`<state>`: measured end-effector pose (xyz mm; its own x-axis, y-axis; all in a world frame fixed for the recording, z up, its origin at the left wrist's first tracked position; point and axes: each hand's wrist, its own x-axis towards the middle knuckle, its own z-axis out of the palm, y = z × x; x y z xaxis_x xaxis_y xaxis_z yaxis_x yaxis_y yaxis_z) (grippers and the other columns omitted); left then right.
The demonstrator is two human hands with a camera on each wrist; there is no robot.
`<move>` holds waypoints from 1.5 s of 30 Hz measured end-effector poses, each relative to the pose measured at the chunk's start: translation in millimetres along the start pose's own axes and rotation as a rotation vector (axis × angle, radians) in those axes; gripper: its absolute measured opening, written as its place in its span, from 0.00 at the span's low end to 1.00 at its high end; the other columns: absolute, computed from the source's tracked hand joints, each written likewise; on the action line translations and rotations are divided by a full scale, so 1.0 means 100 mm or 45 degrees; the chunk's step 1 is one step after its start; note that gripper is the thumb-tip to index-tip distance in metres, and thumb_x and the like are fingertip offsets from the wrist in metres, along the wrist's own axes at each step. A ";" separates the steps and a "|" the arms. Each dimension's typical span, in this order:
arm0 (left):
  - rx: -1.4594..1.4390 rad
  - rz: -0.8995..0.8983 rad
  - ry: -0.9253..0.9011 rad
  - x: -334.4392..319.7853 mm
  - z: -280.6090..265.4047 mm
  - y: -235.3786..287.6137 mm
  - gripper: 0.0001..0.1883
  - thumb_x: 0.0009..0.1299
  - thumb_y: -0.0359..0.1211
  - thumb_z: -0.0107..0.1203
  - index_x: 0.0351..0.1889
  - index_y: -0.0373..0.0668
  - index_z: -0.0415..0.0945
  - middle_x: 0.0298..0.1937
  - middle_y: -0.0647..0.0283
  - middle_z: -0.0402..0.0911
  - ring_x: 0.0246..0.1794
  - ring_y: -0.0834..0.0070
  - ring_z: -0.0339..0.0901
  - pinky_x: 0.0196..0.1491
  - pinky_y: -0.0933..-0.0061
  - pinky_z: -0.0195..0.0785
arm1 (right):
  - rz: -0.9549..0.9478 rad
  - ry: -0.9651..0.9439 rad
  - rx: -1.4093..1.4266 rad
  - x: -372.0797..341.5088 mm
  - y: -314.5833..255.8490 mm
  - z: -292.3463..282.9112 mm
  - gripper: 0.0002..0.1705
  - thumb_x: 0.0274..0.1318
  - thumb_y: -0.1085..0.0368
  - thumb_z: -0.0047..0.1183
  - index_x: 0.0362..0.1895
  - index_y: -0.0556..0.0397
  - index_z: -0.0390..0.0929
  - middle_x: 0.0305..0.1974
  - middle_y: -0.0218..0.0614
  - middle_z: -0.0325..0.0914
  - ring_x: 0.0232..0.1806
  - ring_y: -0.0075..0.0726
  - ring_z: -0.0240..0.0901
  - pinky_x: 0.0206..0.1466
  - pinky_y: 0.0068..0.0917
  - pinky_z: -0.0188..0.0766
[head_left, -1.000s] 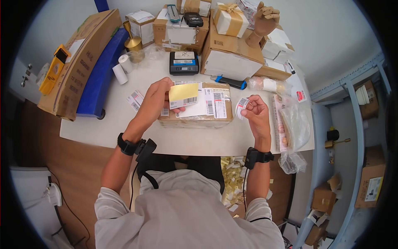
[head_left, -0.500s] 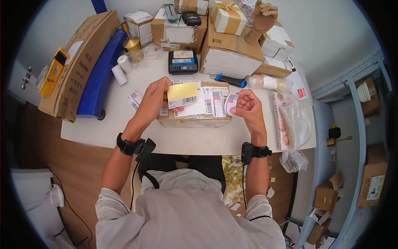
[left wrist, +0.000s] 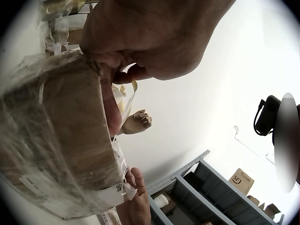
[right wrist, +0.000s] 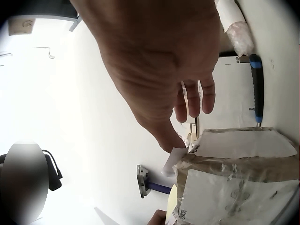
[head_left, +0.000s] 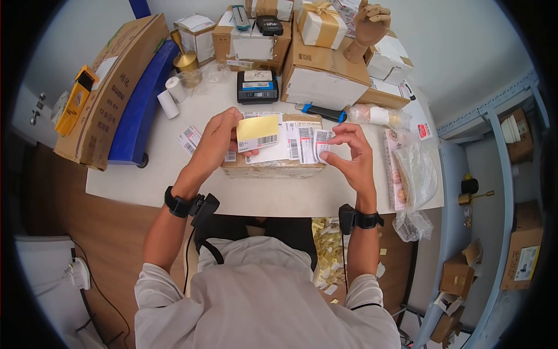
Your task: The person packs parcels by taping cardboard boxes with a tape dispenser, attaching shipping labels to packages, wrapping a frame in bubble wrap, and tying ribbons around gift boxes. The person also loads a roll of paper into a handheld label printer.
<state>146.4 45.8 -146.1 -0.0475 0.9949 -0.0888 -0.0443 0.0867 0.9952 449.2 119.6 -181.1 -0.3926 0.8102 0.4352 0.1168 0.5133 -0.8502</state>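
My left hand [head_left: 220, 135] pinches a barcode label with yellow backing [head_left: 258, 129] over the left part of a taped cardboard box [head_left: 273, 170]. A small white shipping label [head_left: 321, 143] lies at the box's right end, beside similar labels [head_left: 305, 142]. The thumb and fingers of my right hand [head_left: 356, 154] stand apart at that label's right edge, the thumb touching it. In the right wrist view the label's free edge [right wrist: 172, 161] curls off the box by the thumb. The left wrist view shows the box side [left wrist: 61, 126] wrapped in clear tape.
Behind the box are a label printer [head_left: 257, 87] and a blue-and-black cutter [head_left: 321, 113]. Stacked cartons [head_left: 325, 75] and a wooden hand model [head_left: 367, 29] stand farther back. Plastic packaging [head_left: 415, 174] lies at the right, paper rolls [head_left: 168, 103] at the left.
My right hand has moved left to the box with the small label and laid it at the right end, then spread its fingers. The left hand stays in place with its label.
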 end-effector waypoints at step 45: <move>-0.010 0.021 -0.056 0.03 -0.05 -0.08 0.21 0.84 0.46 0.29 0.40 0.39 0.66 0.39 0.52 0.82 0.33 0.67 0.86 0.35 0.75 0.82 | 0.210 -0.090 0.316 -0.36 0.29 0.54 0.45 0.75 0.35 0.20 0.81 0.54 0.32 0.83 0.40 0.30 0.84 0.43 0.27 0.82 0.36 0.26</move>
<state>141.2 47.9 -155.0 -0.0043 0.9975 -0.0707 -0.0515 0.0703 0.9962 417.2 89.5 -237.6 -0.4506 0.8507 0.2705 -0.0385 0.2843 -0.9580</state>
